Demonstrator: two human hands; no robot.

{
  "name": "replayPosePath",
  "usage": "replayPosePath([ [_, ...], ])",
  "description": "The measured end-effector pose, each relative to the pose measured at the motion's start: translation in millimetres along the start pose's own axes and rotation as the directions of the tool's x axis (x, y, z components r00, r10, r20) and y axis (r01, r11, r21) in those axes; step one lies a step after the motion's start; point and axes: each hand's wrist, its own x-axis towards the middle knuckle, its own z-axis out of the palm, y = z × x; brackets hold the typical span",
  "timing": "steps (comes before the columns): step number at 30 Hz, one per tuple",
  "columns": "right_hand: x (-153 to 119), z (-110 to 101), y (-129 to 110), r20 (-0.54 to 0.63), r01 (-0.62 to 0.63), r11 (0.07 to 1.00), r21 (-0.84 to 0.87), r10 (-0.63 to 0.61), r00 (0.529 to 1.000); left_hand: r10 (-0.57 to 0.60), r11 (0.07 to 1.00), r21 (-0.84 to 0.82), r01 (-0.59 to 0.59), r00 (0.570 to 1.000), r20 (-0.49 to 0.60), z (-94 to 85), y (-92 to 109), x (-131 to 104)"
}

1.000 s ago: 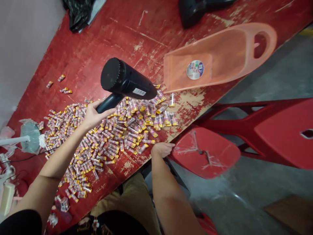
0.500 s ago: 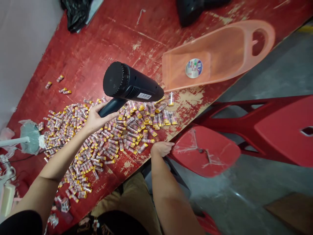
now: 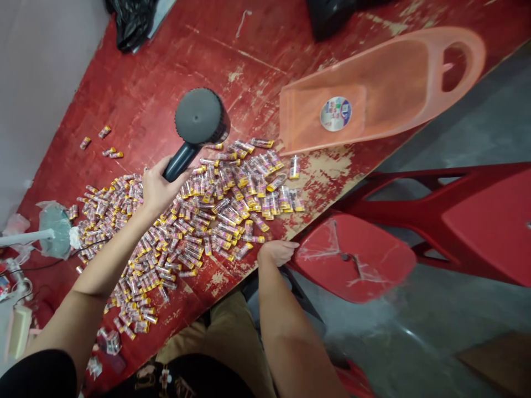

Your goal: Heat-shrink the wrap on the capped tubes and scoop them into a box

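My left hand (image 3: 160, 188) is closed round the handle of a black hair dryer (image 3: 199, 119). Its round, ribbed back end faces me, and the nozzle is hidden. Under and around it, a big heap of small clear tubes with yellow ends (image 3: 186, 237) lies spread over the worn red table (image 3: 136, 99). My right hand (image 3: 277, 252) is at the table's near edge, fingers curled together, with its tips against the rim of a red stool (image 3: 357, 257). Whether it grips anything is hidden.
An orange plastic scoop (image 3: 394, 72) with a round label lies beyond the heap. A second red seat (image 3: 493, 215) stands to the right. A black bag (image 3: 133, 22) sits at the back. On the left are a pale green plastic piece with a white handle (image 3: 55, 229) and a dark cord.
The hair dryer has turned in my left hand, so its barrel points away and its back end faces me more. My right hand stays by the stool. The view has shifted slightly.
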Motion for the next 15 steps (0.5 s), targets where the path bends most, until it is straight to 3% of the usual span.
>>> replayPosePath([
  [7,1.0,0.5,-0.6,-0.03,-0.022,1.0,0.008,0.022,0.999,-0.106,0.991,0.083,0.109,0.994,-0.034,-11.5,-25.4,7.2],
  [15,-3.1,-4.0,-3.2,-0.045,-0.081,0.995,-0.058,0.079,0.996,-0.126,0.987,0.105,0.124,0.992,0.005,-27.3,-24.3,-11.8],
])
